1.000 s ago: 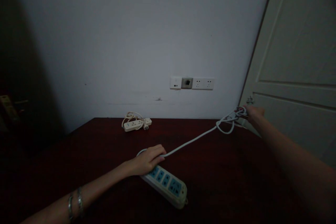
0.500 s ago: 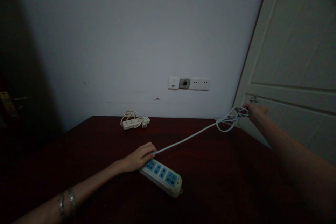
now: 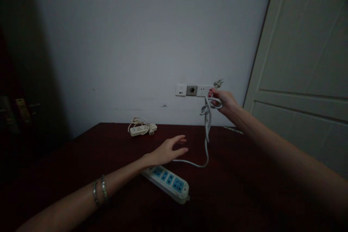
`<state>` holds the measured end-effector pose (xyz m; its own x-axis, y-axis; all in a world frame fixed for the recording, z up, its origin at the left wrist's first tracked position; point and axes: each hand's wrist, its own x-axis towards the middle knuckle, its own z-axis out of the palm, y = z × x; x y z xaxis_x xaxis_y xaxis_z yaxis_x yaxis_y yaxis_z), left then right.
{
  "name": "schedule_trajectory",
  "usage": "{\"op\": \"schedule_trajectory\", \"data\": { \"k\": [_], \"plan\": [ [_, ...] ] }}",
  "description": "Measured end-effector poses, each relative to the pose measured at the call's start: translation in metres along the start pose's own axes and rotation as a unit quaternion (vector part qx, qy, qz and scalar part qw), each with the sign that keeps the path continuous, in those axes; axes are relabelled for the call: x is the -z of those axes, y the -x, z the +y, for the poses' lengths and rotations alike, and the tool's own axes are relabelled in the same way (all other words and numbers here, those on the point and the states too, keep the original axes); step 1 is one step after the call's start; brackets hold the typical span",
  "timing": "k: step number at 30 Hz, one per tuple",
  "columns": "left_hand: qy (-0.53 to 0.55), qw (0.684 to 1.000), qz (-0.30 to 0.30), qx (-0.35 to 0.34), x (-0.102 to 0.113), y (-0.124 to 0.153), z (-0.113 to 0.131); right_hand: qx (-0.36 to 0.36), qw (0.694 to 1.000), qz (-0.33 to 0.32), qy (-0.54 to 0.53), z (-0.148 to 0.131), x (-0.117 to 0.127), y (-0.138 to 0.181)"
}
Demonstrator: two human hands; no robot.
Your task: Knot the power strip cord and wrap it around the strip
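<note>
A white power strip (image 3: 174, 185) with blue sockets lies on the dark red table, its far left end hidden behind my left wrist. My left hand (image 3: 168, 151) hovers above that end, fingers and thumb apart, holding nothing. From the strip a white cord (image 3: 207, 134) runs along the table, then rises in knotted loops to my right hand (image 3: 223, 99). That hand is closed round the cord just below its plug (image 3: 218, 83), whose prongs point up in front of the wall.
A smaller white power strip (image 3: 141, 129), its cord coiled over it, lies near the table's (image 3: 114, 159) back edge. Wall sockets (image 3: 202, 91) and a grey switch plate (image 3: 191, 90) sit above the table. A pale panelled door (image 3: 301, 79) stands at the right.
My right hand has come from the far right toward the middle, lifting the cord and plug. My left hand has let go of the power strip and moved right; the cord now hangs slack.
</note>
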<state>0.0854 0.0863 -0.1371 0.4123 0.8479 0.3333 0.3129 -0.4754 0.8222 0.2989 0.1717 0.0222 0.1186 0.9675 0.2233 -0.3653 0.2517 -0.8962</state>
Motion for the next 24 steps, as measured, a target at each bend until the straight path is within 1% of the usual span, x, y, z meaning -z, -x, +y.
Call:
{"op": "schedule_trajectory", "data": {
  "k": [3, 5, 7, 9, 12, 14, 16, 19, 21, 24],
  "plan": [
    [0.117, 0.991, 0.046, 0.039, -0.023, -0.016, 0.011, -0.029, 0.996, -0.078, -0.027, 0.007, -0.042, 0.03],
    [0.222, 0.973, 0.047, 0.037, -0.032, -0.021, 0.018, -0.044, 0.991, -0.118, -0.039, 0.011, -0.062, 0.044],
    [0.31, 0.949, 0.036, 0.033, -0.032, -0.02, 0.025, -0.052, 0.985, -0.15, -0.064, 0.012, -0.073, 0.05],
    [0.377, 0.924, 0.021, 0.052, -0.026, -0.013, 0.032, -0.041, 0.983, -0.156, -0.085, 0.012, -0.077, 0.047],
    [0.446, 0.889, -0.015, 0.102, -0.01, -0.001, 0.038, -0.003, 0.992, -0.101, -0.081, 0.009, -0.072, 0.029],
    [0.461, 0.877, -0.034, 0.128, 0.0, 0.006, 0.039, 0.015, 0.995, -0.059, -0.074, 0.009, -0.064, 0.014],
    [0.436, 0.889, -0.029, 0.138, 0.007, 0.011, 0.04, 0.027, 0.997, -0.026, -0.072, 0.012, -0.054, -0.001],
    [0.361, 0.923, 0.027, 0.127, 0.012, 0.018, 0.042, 0.034, 0.997, 0.023, -0.064, 0.023, -0.037, -0.02],
    [0.33, 0.934, 0.055, 0.124, 0.015, 0.022, 0.045, 0.029, 0.997, 0.055, -0.056, 0.033, -0.024, -0.03],
    [0.305, 0.943, 0.051, 0.125, 0.016, 0.028, 0.049, 0.003, 0.996, 0.085, -0.04, 0.049, -0.007, -0.04]
  ]
}}
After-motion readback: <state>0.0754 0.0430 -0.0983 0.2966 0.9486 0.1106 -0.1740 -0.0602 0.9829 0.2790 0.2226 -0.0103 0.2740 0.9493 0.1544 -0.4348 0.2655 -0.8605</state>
